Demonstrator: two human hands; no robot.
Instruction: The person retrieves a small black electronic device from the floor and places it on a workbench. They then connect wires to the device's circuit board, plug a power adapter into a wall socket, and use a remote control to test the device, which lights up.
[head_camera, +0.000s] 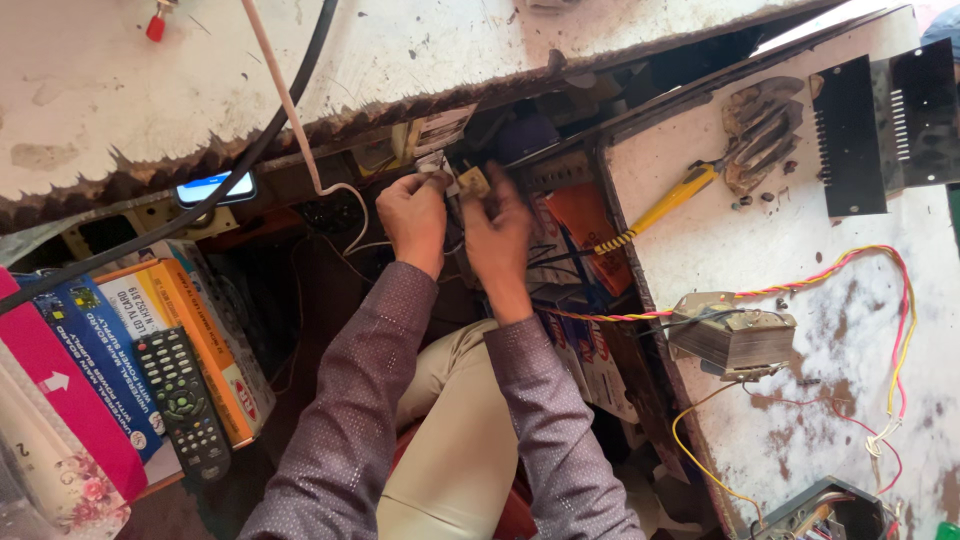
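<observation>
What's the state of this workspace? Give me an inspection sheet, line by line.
Surface: white, stained workbench on the right; worn white tabletop above.
Job's things: small tan part pinched between both hands under the table edge.
Clutter: transformer, yellow-handled screwdriver, black finned heatsink, remote control on stacked boxes, phone.
Hands: left hand and right hand close together, fingers on the part.
Cables: black cable and pale cable cross the tabletop; red-yellow wires run from the transformer.
Surroundings: dark, crowded shelf space under the table.
</observation>
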